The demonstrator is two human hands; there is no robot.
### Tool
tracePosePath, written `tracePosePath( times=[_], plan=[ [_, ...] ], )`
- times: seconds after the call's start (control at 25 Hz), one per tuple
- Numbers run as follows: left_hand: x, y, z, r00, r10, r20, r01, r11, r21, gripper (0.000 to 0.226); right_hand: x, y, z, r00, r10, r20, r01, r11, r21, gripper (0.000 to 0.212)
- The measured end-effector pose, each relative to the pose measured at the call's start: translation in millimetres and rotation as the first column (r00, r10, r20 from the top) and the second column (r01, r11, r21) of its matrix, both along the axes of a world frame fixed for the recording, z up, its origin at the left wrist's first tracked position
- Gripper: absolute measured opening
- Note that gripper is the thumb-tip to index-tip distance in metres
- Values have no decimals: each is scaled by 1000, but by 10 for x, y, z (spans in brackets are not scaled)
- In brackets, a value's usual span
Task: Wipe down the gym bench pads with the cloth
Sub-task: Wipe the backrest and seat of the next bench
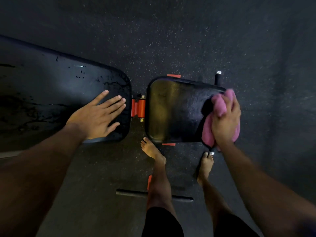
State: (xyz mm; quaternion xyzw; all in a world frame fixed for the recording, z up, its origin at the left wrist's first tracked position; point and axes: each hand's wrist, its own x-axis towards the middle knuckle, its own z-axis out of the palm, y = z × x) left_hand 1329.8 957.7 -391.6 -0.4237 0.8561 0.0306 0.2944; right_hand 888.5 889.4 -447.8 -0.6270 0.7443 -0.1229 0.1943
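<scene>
The pink cloth (220, 106) is bunched at the right end of the seat pad (174, 110), gripped in your right hand (225, 118) with fingers curled round it. Your left hand (97, 113) lies flat, fingers straight and spread, on the cracked back pad (51, 86). An orange hinge (138, 107) sits between the pads.

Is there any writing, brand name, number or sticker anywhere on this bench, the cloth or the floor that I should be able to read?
No readable text anywhere in this view.
Long black cracked back pad under the flat left hand: only wear marks, no label.
Short black seat pad: plain, only glare.
Crumpled pink cloth gripped by the right hand: no tag visible.
Orange metal frame hinge: bare paint, no lettering.
Speckled dark rubber floor: no markings.
</scene>
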Motion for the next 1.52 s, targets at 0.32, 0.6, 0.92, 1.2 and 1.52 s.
tracePosePath(
  times=[0.32, 0.6, 0.92, 1.2, 1.52],
  plan=[
    [-19, -33, 74, 997, 79, 18, -80, 995, 59, 80, 710, 109, -54, 890, 455, 39, -456, 887, 70, 69],
    [-1635, -216, -221, 771, 523, -364, -580, 813, -61, 75, -1059, -85, 359, 819, -139, 557, 120, 990, 71, 25],
    [-2757, -261, -958, 767, 539, -348, -588, 807, -47, 84, -744, 177, -304, 671, -239, 702, 131, 970, 205, 34],
    [-2765, -253, -1033, 764, 510, -394, -586, 805, -94, 86, -753, -851, -438, 680, -92, 728, -40, 986, 162, 27],
    [-2733, -234, -1067, 749, 498, -437, -586, 806, -86, 86, -726, 137, -350, 644, -267, 717, 154, 963, 221, 47]
  ],
)
